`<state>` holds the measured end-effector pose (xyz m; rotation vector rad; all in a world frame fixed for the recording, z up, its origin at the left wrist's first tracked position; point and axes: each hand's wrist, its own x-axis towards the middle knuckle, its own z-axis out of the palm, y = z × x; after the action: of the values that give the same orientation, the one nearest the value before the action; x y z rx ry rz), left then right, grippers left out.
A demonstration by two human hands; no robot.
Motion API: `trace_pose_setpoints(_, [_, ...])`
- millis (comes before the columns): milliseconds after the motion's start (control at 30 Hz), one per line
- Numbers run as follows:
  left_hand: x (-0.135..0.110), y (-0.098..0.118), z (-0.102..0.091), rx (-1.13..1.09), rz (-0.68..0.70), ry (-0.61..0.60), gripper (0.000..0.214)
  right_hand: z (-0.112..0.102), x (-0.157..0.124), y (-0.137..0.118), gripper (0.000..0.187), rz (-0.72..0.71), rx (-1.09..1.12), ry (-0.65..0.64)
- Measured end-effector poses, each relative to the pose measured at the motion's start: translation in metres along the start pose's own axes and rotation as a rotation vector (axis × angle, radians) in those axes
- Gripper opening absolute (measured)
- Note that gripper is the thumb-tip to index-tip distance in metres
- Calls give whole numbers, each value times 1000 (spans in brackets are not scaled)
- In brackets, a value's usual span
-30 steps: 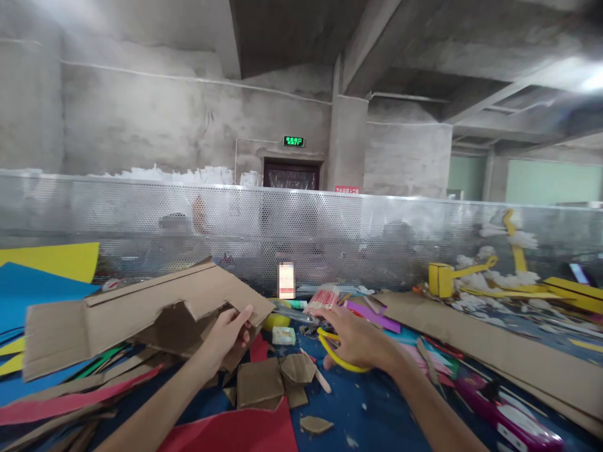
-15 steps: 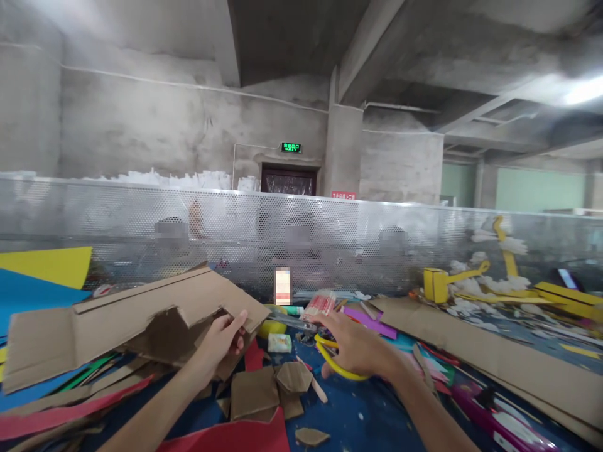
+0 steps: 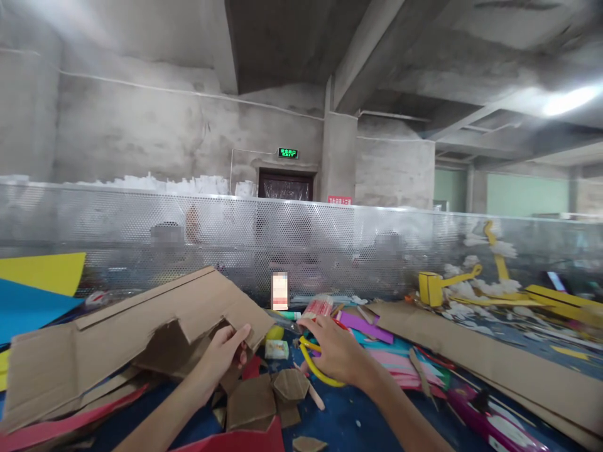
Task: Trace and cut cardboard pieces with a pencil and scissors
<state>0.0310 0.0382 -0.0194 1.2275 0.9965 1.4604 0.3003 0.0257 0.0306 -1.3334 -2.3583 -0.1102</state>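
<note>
My left hand [image 3: 225, 353] grips the lower edge of a large brown cardboard sheet [image 3: 117, 336] with a jagged cut-out, held up over the table. To its right my right hand [image 3: 335, 351] is closed on yellow-handled scissors [image 3: 311, 361], whose metal blades [image 3: 282, 320] point left toward the cardboard's cut edge. Small cut cardboard pieces [image 3: 264, 398] lie on the blue table surface [image 3: 348, 420] below both hands.
A perforated metal screen [image 3: 301, 245] crosses the table's far side, with people behind it. Blue and yellow sheets [image 3: 32, 292] lie at left, a long cardboard strip [image 3: 485, 358] at right, pink and purple paper [image 3: 377, 351], a red sheet [image 3: 235, 439] in front.
Both hands and the scissors have drifted slightly left and closer together; the scissor blades now sit nearer the cardboard's edge. The view has tilted a little.
</note>
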Motion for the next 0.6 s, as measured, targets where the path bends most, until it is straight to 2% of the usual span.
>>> trace_pose_setpoints(167, [8, 3, -8, -110, -16, 66, 43, -10, -4, 14, 83, -5, 52, -78])
trace_pose_setpoints(300, [12, 5, -13, -148, -4, 117, 39, -21, -8, 23, 80, -21, 76, -78])
trace_pose_setpoints(600, [7, 7, -9, -184, -28, 116, 35, -23, -11, 26, 89, -88, 44, -107])
